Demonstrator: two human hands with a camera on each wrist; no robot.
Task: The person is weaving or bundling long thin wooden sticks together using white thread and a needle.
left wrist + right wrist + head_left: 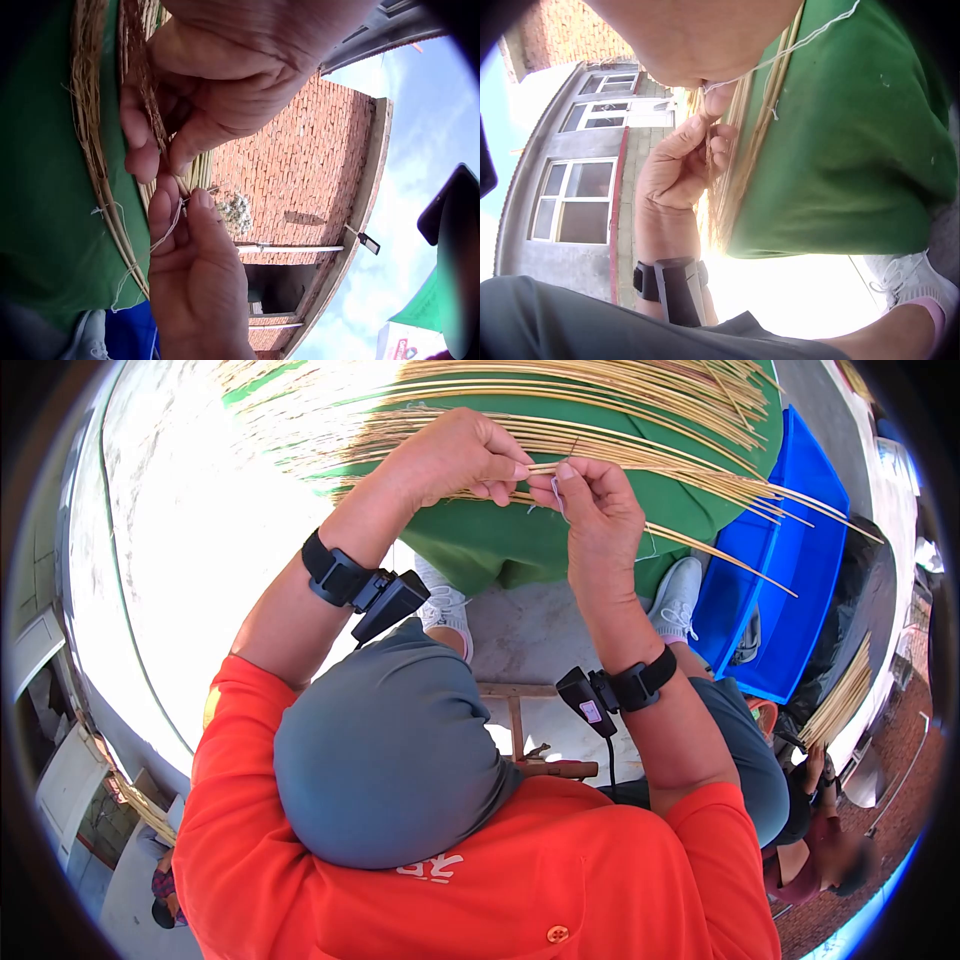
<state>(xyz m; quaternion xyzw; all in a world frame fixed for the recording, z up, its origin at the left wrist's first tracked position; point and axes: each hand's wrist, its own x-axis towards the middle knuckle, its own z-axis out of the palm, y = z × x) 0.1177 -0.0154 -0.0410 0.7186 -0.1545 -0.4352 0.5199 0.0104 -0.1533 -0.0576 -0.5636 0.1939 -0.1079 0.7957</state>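
Note:
Both hands meet over a table with a green cloth (500, 550). My left hand (455, 455) pinches a thin dry stalk (543, 467) between thumb and fingers. Close beside it, my right hand (605, 510) pinches the same stalk between thumb and forefinger. White thread (163, 238) runs from the stalk at the right fingertips and trails down past that hand; in the right wrist view the thread (802, 46) crosses the cloth. The stalk's brown, shaggy end (148, 82) passes by the left fingers. Another stalk bundle (94, 161), with a bit of white thread around it, lies beside the hands.
Many long stalks (640, 395) cover the table's far side. A blue bin (815, 575) stands at the right, partly under stalk ends. White shoes (680, 595) show below the cloth. Another person (810, 850) is at the lower right, near more stalks (840, 695).

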